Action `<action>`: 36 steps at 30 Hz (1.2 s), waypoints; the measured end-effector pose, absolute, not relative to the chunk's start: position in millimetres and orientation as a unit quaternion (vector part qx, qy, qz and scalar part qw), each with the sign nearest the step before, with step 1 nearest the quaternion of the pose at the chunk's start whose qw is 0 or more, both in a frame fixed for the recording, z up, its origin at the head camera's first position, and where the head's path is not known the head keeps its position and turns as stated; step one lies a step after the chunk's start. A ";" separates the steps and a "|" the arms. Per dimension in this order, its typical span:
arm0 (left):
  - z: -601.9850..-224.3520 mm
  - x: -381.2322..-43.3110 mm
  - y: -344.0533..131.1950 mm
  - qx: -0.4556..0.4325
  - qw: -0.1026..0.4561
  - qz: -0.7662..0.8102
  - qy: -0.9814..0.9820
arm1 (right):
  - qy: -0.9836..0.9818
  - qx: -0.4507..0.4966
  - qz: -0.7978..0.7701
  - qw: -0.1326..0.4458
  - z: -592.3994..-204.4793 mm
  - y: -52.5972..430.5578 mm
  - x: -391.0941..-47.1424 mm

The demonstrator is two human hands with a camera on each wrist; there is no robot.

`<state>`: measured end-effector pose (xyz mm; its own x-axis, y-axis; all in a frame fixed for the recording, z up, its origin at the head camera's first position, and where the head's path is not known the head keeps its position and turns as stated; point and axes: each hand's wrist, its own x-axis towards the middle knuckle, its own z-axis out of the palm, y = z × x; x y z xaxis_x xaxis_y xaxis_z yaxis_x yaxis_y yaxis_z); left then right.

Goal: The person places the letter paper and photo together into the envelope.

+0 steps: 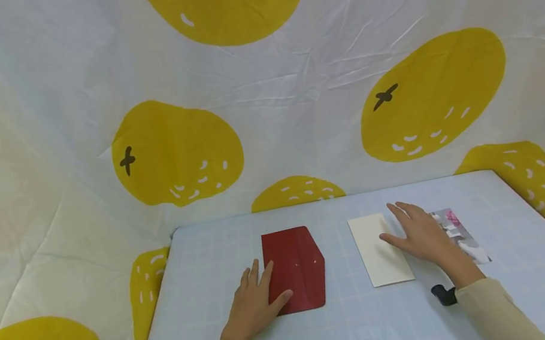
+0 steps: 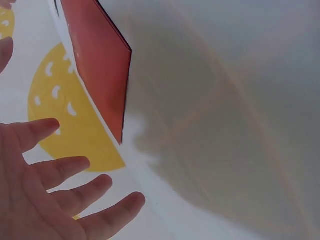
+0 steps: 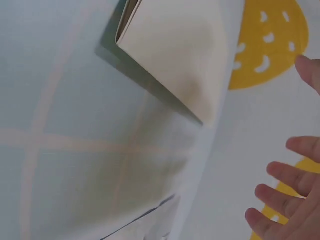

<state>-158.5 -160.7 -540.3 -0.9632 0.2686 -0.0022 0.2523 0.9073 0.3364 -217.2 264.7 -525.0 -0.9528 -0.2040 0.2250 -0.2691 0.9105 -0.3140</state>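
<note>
A red envelope [image 1: 298,272] with its pointed flap toward the right lies on the table. My left hand [image 1: 255,304] hovers at its left edge with fingers spread, and in the left wrist view nothing sits between those fingers. Right of the envelope lies a cream folded card [image 1: 377,255], its layered edge showing in the right wrist view. Over the gap between this card and a photo print [image 1: 462,237] is my right hand [image 1: 421,235], fingers apart and holding nothing. The hand covers part of the photo, which shows pink and white shapes.
A pale blue checked cloth [image 1: 357,337] covers the table. Behind it and at both sides hangs a white curtain [image 1: 291,118] printed with large yellow fruit. Black bands show at both wrists, below beige sleeves [image 1: 494,310].
</note>
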 end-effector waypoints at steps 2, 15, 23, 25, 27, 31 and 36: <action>-541.0 -159.4 -160.2 0.135 0.033 0.168 0.976 | -0.973 0.118 0.180 0.081 -526.4 264.9 -224.6; -544.8 -163.7 -155.9 0.130 0.094 0.165 0.973 | -0.969 0.095 0.226 -0.013 -549.3 264.2 -267.3; -542.6 -162.8 -152.0 0.131 0.106 0.164 0.972 | -0.966 0.085 0.243 -0.032 -560.9 261.2 -278.6; -543.7 -162.0 -152.2 0.134 0.108 0.162 0.972 | -0.968 0.084 0.236 -0.035 -564.0 260.8 -280.8; -545.0 -161.4 -152.2 0.136 0.109 0.158 0.972 | -0.970 0.083 0.226 -0.039 -565.3 260.4 -281.4; -547.3 -160.0 -151.6 0.137 0.112 0.154 0.972 | -0.974 0.084 0.205 -0.043 -567.9 260.1 -282.0; -550.2 -158.8 -150.3 0.137 0.109 0.155 0.972 | -0.977 0.077 0.196 -0.047 -572.5 260.6 -282.7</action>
<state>-158.8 -150.3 -550.2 -0.9385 0.3004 -0.1704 0.2326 0.9144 0.3313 -282.7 260.6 -572.5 -0.9838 -0.1684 -0.0613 -0.1317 0.9115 -0.3897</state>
